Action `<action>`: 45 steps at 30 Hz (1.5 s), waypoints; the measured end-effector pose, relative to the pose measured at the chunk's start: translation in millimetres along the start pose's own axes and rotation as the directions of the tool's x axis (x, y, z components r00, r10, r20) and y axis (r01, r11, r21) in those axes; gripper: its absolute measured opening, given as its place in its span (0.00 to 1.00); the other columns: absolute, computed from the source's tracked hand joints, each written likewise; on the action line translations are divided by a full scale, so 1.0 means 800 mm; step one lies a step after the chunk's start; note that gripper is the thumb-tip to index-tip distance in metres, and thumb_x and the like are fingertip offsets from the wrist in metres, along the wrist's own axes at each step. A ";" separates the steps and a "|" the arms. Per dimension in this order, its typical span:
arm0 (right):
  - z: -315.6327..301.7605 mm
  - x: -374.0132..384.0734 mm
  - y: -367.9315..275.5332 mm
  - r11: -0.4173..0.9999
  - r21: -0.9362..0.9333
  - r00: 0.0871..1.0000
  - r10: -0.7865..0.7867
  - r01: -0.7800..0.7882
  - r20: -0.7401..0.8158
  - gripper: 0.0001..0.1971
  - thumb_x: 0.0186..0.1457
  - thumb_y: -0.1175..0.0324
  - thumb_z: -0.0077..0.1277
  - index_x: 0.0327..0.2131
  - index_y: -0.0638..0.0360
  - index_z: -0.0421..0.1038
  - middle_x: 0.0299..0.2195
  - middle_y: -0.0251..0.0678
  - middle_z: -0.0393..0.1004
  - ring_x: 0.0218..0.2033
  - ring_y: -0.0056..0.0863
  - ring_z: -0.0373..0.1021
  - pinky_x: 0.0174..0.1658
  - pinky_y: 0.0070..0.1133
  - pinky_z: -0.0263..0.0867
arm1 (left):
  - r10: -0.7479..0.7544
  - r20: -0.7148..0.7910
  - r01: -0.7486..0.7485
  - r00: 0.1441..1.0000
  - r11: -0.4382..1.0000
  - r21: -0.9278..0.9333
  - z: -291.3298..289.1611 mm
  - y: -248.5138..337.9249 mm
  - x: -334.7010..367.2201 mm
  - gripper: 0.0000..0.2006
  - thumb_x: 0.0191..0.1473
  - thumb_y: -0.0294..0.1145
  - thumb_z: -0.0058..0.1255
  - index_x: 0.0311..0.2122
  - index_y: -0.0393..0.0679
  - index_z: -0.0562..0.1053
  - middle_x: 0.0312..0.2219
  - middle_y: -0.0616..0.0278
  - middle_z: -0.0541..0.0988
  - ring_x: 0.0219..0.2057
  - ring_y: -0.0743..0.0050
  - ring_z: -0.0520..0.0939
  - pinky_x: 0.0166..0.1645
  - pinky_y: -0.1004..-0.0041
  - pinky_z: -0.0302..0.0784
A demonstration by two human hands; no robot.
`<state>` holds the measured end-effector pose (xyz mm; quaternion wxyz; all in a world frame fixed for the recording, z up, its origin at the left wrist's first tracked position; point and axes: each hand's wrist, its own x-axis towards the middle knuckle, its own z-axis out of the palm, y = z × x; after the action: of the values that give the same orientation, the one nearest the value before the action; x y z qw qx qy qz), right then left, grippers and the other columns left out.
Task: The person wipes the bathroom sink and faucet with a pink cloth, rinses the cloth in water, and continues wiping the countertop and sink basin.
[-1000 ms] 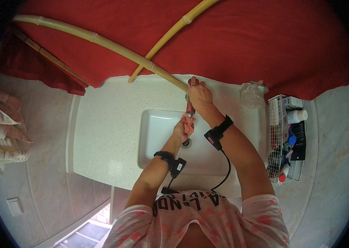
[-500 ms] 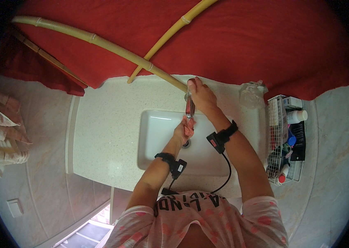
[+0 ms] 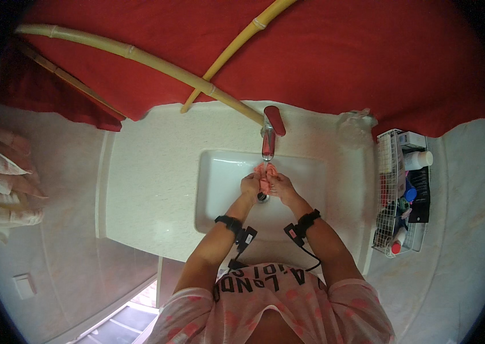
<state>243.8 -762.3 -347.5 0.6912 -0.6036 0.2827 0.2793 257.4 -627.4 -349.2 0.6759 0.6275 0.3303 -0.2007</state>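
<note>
Over the white sink (image 3: 210,200), my left hand (image 3: 250,185) and my right hand (image 3: 282,187) hold a crumpled pink cloth (image 3: 265,179) between them. The fingers of both hands are closed on its sides. Directly above the cloth is the spout of a chrome faucet (image 3: 268,143), whose lever stands at the back and reflects red. Something pale shows between spout and cloth, perhaps water, but it is too small to be sure. Just below the cloth the dark drain (image 3: 262,197) is partly visible.
A white speckled countertop (image 3: 150,178) surrounds the sink. Two bamboo poles (image 3: 168,70) cross over red fabric (image 3: 357,63) behind it. On the right are a crumpled clear plastic bag (image 3: 357,127) and a white wire basket (image 3: 387,195) of bottles. Towels (image 3: 7,178) hang at left.
My right hand has left the faucet lever and come down toward me to the cloth, which my left hand held alone before. Both hands now grip it under the spout.
</note>
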 end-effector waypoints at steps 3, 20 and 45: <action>0.010 0.006 0.001 0.996 0.052 0.996 -0.069 0.066 0.052 0.18 0.53 0.63 0.53 0.46 0.59 0.68 0.37 0.35 0.73 0.34 0.26 0.72 0.33 0.23 0.71 | 0.175 -0.078 -0.149 0.981 0.954 0.260 -0.047 0.002 0.013 0.14 0.58 0.37 0.47 0.37 0.34 0.74 0.26 0.60 0.78 0.25 0.72 0.78 0.29 0.74 0.73; -0.041 0.011 -0.007 0.973 -0.107 0.939 -0.227 0.206 -0.260 0.11 0.52 0.66 0.54 0.34 0.65 0.76 0.30 0.33 0.76 0.30 0.21 0.70 0.33 0.19 0.67 | 0.224 -0.110 -0.236 0.968 0.966 -0.110 -0.112 0.055 -0.032 0.10 0.55 0.35 0.52 0.32 0.37 0.72 0.22 0.64 0.75 0.20 0.74 0.77 0.22 0.70 0.78; -0.012 -0.063 -0.084 0.453 -0.579 0.721 -0.560 0.678 0.407 0.07 0.56 0.71 0.48 0.36 0.62 0.74 0.36 0.31 0.73 0.37 0.17 0.67 0.42 0.16 0.63 | 0.325 0.480 -0.506 0.815 0.802 0.318 -0.091 0.075 -0.056 0.10 0.53 0.24 0.50 0.41 0.38 0.76 0.31 0.55 0.79 0.33 0.66 0.80 0.41 0.73 0.74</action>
<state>257.6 -781.9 -266.0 0.4846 -0.8525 -0.1392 0.1382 253.0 -554.8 -274.8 0.6003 0.7638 -0.0178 -0.2363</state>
